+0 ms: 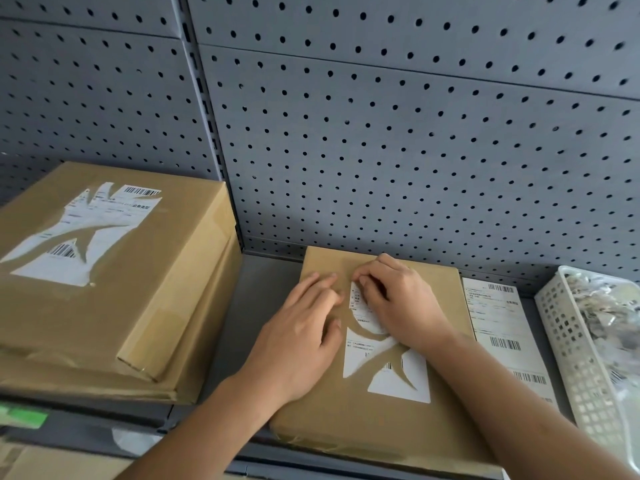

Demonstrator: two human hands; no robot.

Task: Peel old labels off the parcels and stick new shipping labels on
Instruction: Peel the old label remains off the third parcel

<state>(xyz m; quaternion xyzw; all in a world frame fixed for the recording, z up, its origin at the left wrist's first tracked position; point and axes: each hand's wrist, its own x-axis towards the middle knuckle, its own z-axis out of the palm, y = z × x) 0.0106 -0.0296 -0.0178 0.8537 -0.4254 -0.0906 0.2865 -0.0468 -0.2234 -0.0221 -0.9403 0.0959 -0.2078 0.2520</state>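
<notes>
- Head view: the old-label peeling step is in hand. The parcel (pixel 363 420) lies flat on the shelf (pixel 263 306) at 6 o'clock.
- The left hand (pixel 298 341) presses it down with straight fingers. The right hand (pixel 398 303), fingers curled, pinches the label (pixel 384 362) at its 12 o'clock edge.
- The label is torn: white scraps with bare cardboard between.
- The next move probably needs a slow, low pull toward 6 o'clock, or the paper may shred further.
- A fresh sheet (pixel 498 323) lies just beside the parcel at 3 o'clock.

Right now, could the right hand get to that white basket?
Probably yes: only a flat label sheet lies between the right hand and the open-topped white basket, though its fingers now pinch the old label.
</notes>
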